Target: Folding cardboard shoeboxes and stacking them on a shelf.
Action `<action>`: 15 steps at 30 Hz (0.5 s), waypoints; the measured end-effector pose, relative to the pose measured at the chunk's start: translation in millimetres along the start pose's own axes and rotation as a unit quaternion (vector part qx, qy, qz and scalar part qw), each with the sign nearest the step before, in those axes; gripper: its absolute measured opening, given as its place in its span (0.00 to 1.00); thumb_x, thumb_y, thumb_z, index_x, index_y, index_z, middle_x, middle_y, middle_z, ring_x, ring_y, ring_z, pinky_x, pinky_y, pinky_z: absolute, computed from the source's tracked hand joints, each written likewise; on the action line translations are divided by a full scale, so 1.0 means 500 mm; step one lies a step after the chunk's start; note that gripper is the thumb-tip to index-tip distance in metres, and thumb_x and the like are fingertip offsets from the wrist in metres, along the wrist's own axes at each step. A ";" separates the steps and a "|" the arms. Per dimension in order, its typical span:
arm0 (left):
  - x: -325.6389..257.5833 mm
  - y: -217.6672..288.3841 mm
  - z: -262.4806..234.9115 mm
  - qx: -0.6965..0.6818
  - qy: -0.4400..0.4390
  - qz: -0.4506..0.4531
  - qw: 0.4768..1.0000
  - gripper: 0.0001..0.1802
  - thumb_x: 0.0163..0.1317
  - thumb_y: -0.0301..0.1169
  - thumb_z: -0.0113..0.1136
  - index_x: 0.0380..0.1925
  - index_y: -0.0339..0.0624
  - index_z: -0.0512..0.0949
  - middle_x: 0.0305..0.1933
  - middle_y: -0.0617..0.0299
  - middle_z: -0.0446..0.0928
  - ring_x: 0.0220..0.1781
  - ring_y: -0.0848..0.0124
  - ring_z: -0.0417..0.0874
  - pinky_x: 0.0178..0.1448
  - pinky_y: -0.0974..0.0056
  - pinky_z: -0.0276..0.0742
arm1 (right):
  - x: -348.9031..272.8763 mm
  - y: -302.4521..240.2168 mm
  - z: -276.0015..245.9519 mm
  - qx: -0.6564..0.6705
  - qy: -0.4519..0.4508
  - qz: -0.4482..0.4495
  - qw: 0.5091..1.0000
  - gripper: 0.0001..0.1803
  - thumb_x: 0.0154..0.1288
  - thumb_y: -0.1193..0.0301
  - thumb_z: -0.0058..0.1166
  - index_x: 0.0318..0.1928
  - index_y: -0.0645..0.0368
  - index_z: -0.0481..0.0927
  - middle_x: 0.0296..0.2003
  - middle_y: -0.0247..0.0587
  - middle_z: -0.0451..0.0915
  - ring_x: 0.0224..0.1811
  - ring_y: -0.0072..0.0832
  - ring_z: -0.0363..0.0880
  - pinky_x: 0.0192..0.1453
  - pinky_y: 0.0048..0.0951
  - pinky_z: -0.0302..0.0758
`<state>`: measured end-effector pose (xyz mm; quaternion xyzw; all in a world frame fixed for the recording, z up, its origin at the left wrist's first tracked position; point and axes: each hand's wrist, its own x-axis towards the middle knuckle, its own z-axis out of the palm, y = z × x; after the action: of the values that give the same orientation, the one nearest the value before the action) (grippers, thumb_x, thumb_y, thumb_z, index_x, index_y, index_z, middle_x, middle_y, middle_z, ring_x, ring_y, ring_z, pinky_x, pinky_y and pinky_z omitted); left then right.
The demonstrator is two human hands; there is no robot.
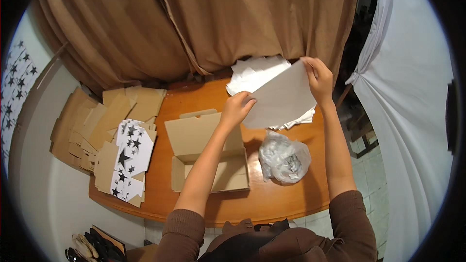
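My two hands hold up a white sheet of paper [281, 98] over the far right of the table. My left hand [236, 109] pinches its near left edge, and my right hand [319, 78] grips its far right corner. Beneath and behind the sheet lies a fanned stack of white paper [257, 73], partly hidden by it. An open cardboard box [201, 138] stands below my left forearm, its lid tipped back and the visible inside bare. To the box's right sits a clear plastic bag [284, 157] with crumpled contents I cannot make out.
Flat cardboard pieces [87, 126] pile up at the table's left, with star-printed white sheets [128, 157] on them. A brown curtain [194, 19] hangs along the far edge. White cloth [412, 92] drapes at the right. Shoes [94, 245] lie at lower left.
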<state>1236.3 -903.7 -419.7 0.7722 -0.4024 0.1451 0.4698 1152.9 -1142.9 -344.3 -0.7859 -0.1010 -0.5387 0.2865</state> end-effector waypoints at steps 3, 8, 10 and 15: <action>-0.036 0.027 -0.138 0.079 0.047 0.058 0.994 0.10 0.54 0.32 0.63 0.32 0.39 0.77 0.33 0.54 0.79 0.33 0.57 0.80 0.37 0.62 0.74 | -0.016 -0.086 0.015 -0.030 0.067 -0.044 0.996 0.06 0.59 0.79 0.54 0.37 0.60 0.80 0.25 0.42 0.76 0.19 0.28 0.69 0.24 0.25 0.66; -0.099 0.031 -0.334 0.157 0.040 0.060 0.985 0.08 0.55 0.32 0.62 0.31 0.38 0.78 0.31 0.55 0.79 0.31 0.59 0.80 0.35 0.63 0.74 | -0.059 -0.177 0.066 -0.022 0.097 -0.026 0.995 0.05 0.60 0.77 0.55 0.38 0.61 0.79 0.24 0.43 0.77 0.17 0.27 0.68 0.22 0.24 0.65; -0.129 0.028 -0.404 0.148 0.044 0.050 0.987 0.09 0.56 0.32 0.62 0.30 0.38 0.78 0.30 0.55 0.80 0.30 0.60 0.80 0.34 0.64 0.74 | -0.070 -0.210 0.092 0.004 0.124 -0.029 0.992 0.06 0.62 0.75 0.55 0.38 0.63 0.79 0.24 0.43 0.77 0.18 0.26 0.68 0.24 0.23 0.65; -0.191 0.040 -0.535 0.067 -0.034 -0.132 0.988 0.11 0.57 0.33 0.62 0.30 0.34 0.79 0.27 0.57 0.81 0.29 0.73 0.79 0.35 0.68 0.73 | -0.100 -0.289 0.130 0.049 0.050 0.071 0.995 0.09 0.64 0.71 0.54 0.38 0.65 0.78 0.19 0.38 0.73 0.18 0.20 0.64 0.24 0.22 0.64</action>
<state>1201.8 -636.6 -326.7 0.8528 -0.3024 0.0824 0.4177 1116.6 -981.2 -357.0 -0.7485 -0.0568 -0.5498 0.3664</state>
